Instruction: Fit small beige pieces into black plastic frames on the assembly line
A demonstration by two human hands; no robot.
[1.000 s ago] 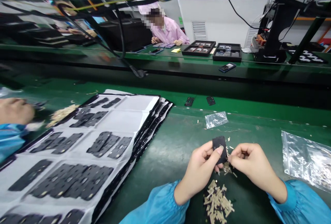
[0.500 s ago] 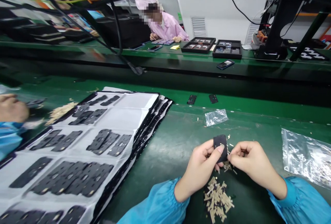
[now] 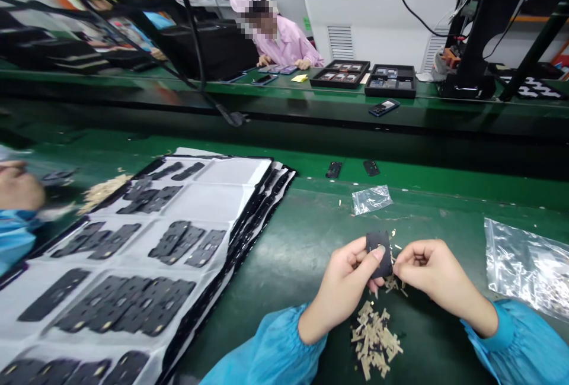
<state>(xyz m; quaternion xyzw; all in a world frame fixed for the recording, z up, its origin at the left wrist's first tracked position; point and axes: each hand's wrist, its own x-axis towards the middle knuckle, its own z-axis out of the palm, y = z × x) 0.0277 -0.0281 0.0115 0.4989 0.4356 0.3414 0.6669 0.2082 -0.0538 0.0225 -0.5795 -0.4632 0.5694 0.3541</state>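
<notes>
My left hand grips a flat black plastic plate, thumb across its face and fingers behind. Close to the plate's right edge, my right hand is closed in a pinch; whatever lies between its fingertips is too small to make out. Below both hands is a heap of small beige strips. A few more strips are scattered under the plate. To the left, a stack of white-lined, black-edged sheets carries several similar black plates in its pockets.
A small clear bag lies beyond my hands, a larger plastic bag at the right. Two black parts rest on the green ledge. Another person's hand is at far left, near another strip heap. Someone in pink sits opposite.
The view has shifted slightly. Both hands keep nearly the same pose by the black plate, with my right fingertips a touch farther right.
</notes>
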